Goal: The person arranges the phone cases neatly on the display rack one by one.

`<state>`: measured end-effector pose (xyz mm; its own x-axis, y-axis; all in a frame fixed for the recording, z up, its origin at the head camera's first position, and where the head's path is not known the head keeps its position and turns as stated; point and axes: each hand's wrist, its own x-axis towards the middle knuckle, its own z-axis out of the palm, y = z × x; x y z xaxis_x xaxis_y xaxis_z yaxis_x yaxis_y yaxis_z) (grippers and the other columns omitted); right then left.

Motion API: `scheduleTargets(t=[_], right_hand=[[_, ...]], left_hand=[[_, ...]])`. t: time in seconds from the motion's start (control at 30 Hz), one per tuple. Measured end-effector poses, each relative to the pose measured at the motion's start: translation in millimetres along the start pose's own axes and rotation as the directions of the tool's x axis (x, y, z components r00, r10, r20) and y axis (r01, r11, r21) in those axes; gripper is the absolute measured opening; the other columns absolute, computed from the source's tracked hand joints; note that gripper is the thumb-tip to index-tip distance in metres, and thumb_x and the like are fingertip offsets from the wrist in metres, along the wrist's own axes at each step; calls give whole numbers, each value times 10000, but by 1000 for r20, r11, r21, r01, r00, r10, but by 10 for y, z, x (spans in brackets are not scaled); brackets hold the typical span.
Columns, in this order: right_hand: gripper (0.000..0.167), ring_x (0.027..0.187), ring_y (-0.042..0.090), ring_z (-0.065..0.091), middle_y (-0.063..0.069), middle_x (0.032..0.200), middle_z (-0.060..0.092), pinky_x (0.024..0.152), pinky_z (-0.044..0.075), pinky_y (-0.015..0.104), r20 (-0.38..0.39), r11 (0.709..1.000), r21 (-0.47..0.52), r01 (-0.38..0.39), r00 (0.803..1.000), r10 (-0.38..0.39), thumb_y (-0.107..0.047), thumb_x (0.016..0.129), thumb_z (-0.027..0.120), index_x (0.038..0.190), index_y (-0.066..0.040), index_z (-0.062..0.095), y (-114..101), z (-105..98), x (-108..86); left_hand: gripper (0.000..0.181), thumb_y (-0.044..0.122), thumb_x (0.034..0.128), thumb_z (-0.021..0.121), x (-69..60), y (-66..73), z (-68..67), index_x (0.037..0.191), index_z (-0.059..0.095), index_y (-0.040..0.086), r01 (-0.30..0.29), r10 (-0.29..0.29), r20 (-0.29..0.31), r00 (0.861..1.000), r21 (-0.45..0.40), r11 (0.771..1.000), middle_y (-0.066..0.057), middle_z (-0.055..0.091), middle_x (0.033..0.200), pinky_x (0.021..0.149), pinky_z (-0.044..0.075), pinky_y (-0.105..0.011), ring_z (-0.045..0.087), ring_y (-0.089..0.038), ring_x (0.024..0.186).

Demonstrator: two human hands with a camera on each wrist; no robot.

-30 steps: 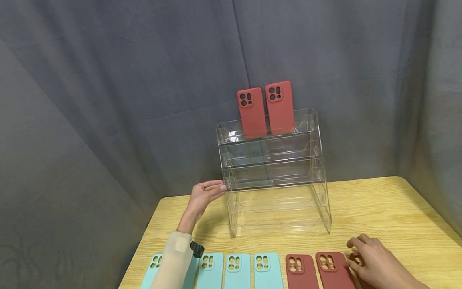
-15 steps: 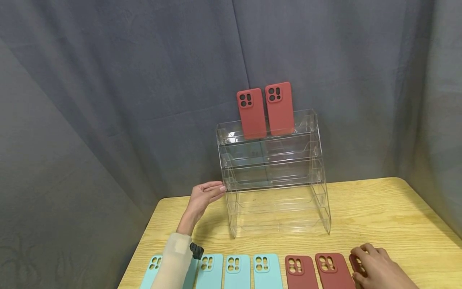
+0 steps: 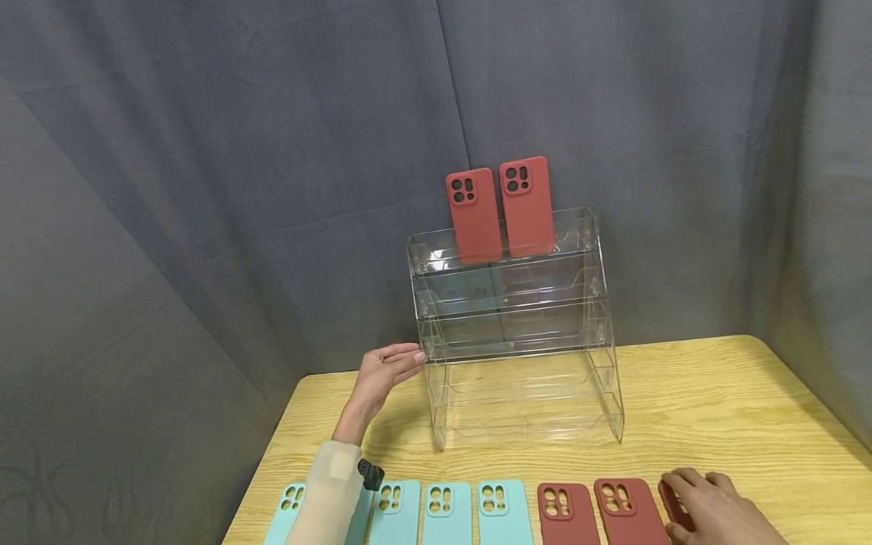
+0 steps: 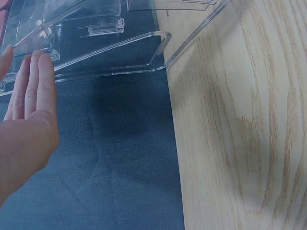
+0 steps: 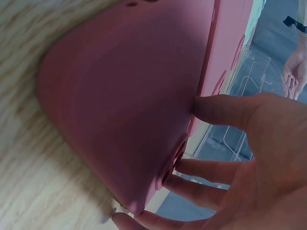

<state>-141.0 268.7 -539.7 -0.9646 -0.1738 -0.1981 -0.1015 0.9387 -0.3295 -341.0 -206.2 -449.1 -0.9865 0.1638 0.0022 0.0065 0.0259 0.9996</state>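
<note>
In the head view a clear acrylic tiered rack stands on the table. My left hand touches its left side with fairly straight fingers; in the left wrist view the fingers lie along the clear panel. At the lower right my right hand grips a dark red phone case, mostly covered in the head view. In the right wrist view, the thumb is on one long edge of this phone case and fingers are around its camera end. Two red phone cases stand upright in the rack's top tier.
Two other dark red phone cases lie left of my right hand. Several turquoise phone cases lie in the same row, one partly behind my left sleeve. A grey curtain hangs behind the wooden table.
My right hand has moved slightly right and down, and its fingers have closed over the rightmost dark red phone case. The left hand stays on the rack.
</note>
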Motion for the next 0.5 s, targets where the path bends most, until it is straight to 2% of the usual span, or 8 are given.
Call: scheduleTargets(t=[0.2, 0.4, 0.5], right_hand=[[637, 1097, 566, 596, 203, 1305, 666, 730, 598, 676, -4, 1000, 16, 11, 1000, -11, -366, 820, 888, 1289, 0, 658, 9, 3, 13], [589, 1062, 418, 629, 81, 1194, 707, 771, 612, 601, -4, 998, 56, -3, 1000, 3, -351, 795, 903, 1247, -49, 680, 5, -22, 37], [566, 1053, 404, 626, 78, 1181, 709, 763, 608, 596, -6, 997, 75, 3, 1000, -2, -323, 794, 904, 1240, -53, 683, 17, -21, 43]], left_hand=[[376, 87, 958, 774, 9, -13, 3, 1301, 683, -35, 5, -5, -7, 1000, -1, 1000, -104, 790, 1160, 1092, 593, -448, 767, -254, 1130], [384, 102, 955, 781, 5, -24, 1, 1302, 683, -30, 5, -5, -7, 1000, -1, 1000, -139, 778, 1194, 1080, 605, -423, 762, -265, 1143], [389, 101, 955, 781, 4, -28, 2, 1306, 681, -34, 3, -3, -5, 1000, -2, 1000, -154, 772, 1206, 1071, 611, -412, 759, -270, 1148]])
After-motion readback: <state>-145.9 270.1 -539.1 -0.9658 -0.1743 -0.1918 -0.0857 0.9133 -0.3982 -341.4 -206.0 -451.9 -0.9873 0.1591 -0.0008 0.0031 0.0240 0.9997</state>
